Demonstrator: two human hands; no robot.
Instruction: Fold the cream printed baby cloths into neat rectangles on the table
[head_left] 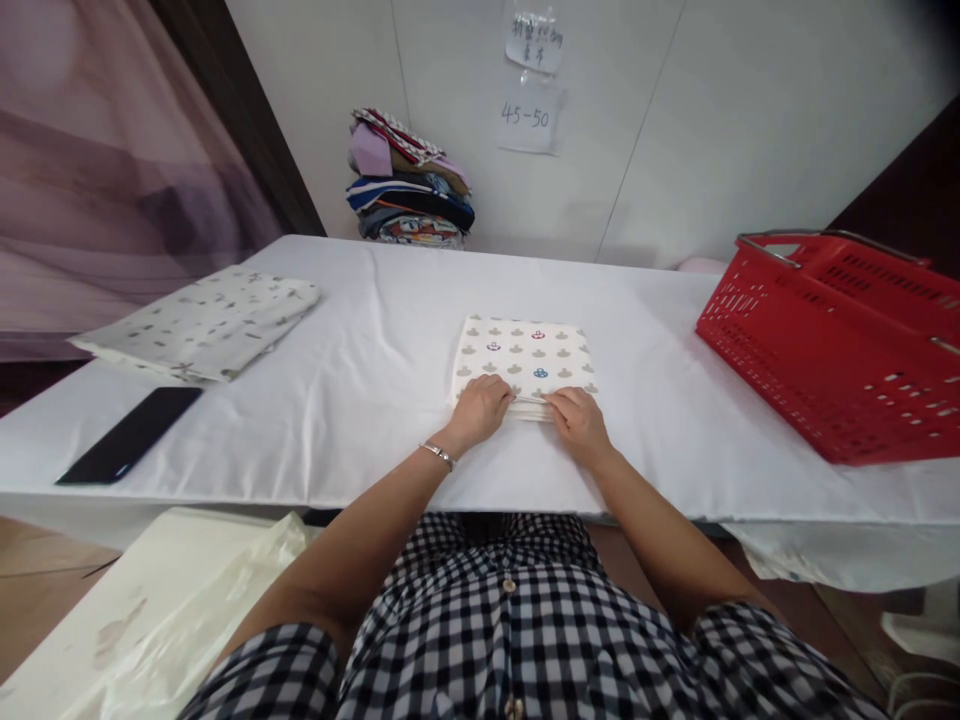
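Note:
In front of me on the table lies a white patterned cloth (pixel 525 352), folded into a thick, layered rectangle. Small grey motifs cover it, with a few red and blue ones among them. My left hand (pixel 480 408) pinches its near edge at the left, thumb and fingers together. At the right part of the same edge, my right hand (pixel 579 420) is closed on the cloth in a similar pinch. A short stretch of the layered front edge shows between both hands. The fingertips are partly hidden.
A white tablecloth (pixel 375 400) covers the table. Another folded, leaf-patterned cloth (pixel 202 325) lies at the left, with a black phone-like slab (pixel 131 435) nearer me. Stacked fabrics (pixel 409 185) stand against the back wall. A red plastic basket (pixel 840 350) occupies the right end.

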